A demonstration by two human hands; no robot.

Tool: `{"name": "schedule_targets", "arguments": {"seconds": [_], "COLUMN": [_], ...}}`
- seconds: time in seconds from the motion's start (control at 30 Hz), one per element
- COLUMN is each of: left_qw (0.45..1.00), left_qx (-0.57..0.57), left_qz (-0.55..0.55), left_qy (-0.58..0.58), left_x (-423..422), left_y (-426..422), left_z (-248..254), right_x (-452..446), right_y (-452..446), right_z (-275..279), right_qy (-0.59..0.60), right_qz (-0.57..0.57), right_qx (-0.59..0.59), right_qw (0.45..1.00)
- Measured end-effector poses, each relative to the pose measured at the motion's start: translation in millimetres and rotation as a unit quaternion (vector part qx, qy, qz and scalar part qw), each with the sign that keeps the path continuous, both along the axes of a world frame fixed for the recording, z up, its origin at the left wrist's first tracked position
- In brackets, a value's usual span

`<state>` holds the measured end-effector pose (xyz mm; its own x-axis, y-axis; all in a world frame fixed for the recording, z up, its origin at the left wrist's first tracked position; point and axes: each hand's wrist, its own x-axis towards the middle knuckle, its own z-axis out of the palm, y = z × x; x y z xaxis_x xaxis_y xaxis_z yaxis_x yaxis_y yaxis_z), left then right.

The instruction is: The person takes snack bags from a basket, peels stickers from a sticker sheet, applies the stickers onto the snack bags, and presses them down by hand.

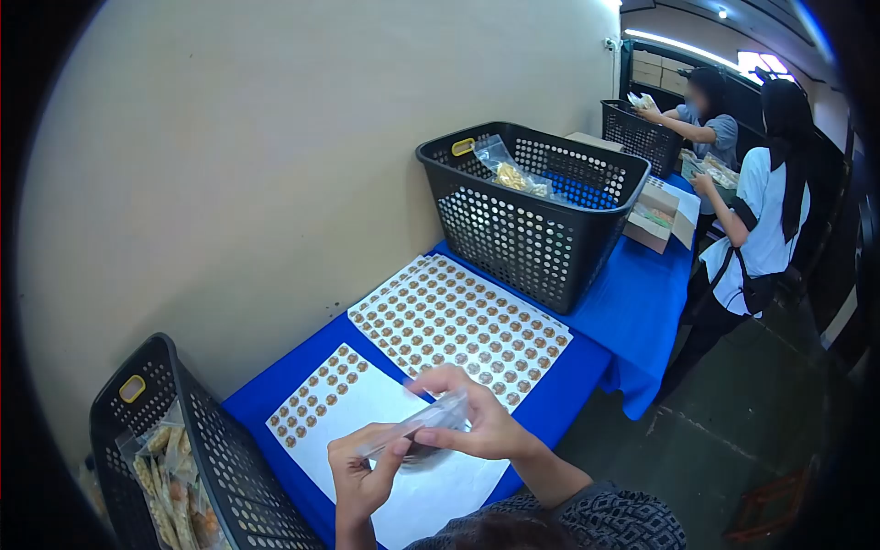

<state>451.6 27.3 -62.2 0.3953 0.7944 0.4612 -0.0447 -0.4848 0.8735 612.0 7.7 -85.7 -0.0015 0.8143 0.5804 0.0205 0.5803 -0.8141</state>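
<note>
Between my two hands is a clear plastic bag with something dark inside that I cannot make out. My left hand pinches its left side, thumb on top. My right hand grips the other side, with the thumb pressed near the dark part and the index finger raised. Below the bag lies a white sheet with round brown stickers along its far left part and bare backing elsewhere. Behind it, fuller sticker sheets are stacked on the blue tablecloth.
A black basket with a few plastic bags stands at the table's far end. Another black basket, filled with bagged snacks, is at my left. Beyond are an open cardboard box and two people handling bags. A wall borders the table.
</note>
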Motion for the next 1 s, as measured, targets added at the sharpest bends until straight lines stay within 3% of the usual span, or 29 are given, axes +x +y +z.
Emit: {"name": "schedule_targets", "arguments": {"seconds": [0.03,0.1,0.23,0.27,0.3,0.37,0.4,0.43,0.5,0.53,0.57,0.63,0.67,0.7,0.77,0.83,0.9,0.97,1.0], "left_qw": [1.000,0.995,0.978,0.981,0.981,0.965,0.978,0.978,0.987,0.987,0.988,0.983,0.981,0.980,0.980,0.993,0.993,0.991,0.983], "left_qx": [-0.001,-0.062,-0.077,-0.081,-0.080,-0.012,0.004,0.003,0.131,0.143,0.139,0.114,0.047,0.074,-0.026,-0.011,-0.080,-0.070,-0.120], "left_qz": [0.006,0.002,0.035,-0.031,-0.030,0.126,0.142,0.142,0.086,0.068,0.069,0.126,0.136,0.150,0.114,0.097,0.066,0.050,0.031], "left_qy": [-0.001,-0.083,-0.193,-0.176,-0.176,-0.230,-0.155,-0.155,-0.023,-0.022,-0.022,-0.070,-0.129,-0.105,-0.161,-0.068,-0.063,-0.102,-0.132], "left_x": [0.3,1.8,15.5,7.1,12.4,28.1,22.3,20.7,21.8,27.1,26.2,24.8,22.7,14.4,5.5,0.6,0.1,0.8,3.1], "left_y": [-0.7,-0.6,1.6,7.4,5.6,0.5,-1.1,-3.5,-11.5,-12.7,-12.0,-8.1,-7.0,-5.3,-7.6,-8.5,-11.9,-10.4,-11.0], "left_z": [-1.2,-5.6,-14.3,-29.8,-27.8,-22.4,-27.7,-31.1,-32.2,-31.0,-37.7,-49.0,-49.0,-36.7,-35.0,-28.2,-34.2,-42.0,-42.9], "right_x": [3.0,1.5,4.3,7.0,5.3,1.2,2.6,1.4,-3.5,-7.9,-12.8,-18.2,-17.4,-17.2,-17.4,-21.2,-16.2,-12.8,-11.6], "right_y": [-0.1,-6.1,-10.6,-10.2,-10.6,-11.3,-9.6,-9.0,-6.0,-8.2,-4.5,-4.6,-4.0,-3.5,-1.3,1.0,-0.4,0.5,0.8], "right_z": [-1.7,4.8,5.3,1.3,0.9,0.0,-4.9,-6.0,-5.8,0.5,-1.1,-8.6,-6.9,-7.6,-11.4,-8.3,-9.4,-10.9,-11.3], "right_qy": [-0.020,0.004,0.042,0.036,0.035,0.170,0.153,0.154,0.080,0.046,-0.048,-0.122,-0.127,-0.127,-0.080,-0.031,-0.035,-0.014,0.008], "right_qz": [0.053,0.058,0.059,0.073,0.074,0.040,0.026,0.026,0.038,0.111,0.111,0.142,0.146,0.146,-0.004,-0.111,0.004,0.005,0.006], "right_qx": [0.013,-0.011,-0.057,-0.043,-0.043,-0.065,-0.078,-0.079,-0.040,-0.045,0.018,0.027,0.024,0.024,0.010,0.021,-0.033,-0.024,-0.015], "right_qw": [0.998,0.998,0.996,0.996,0.996,0.983,0.985,0.985,0.995,0.992,0.992,0.982,0.981,0.981,0.997,0.993,0.999,1.000,1.000]}}
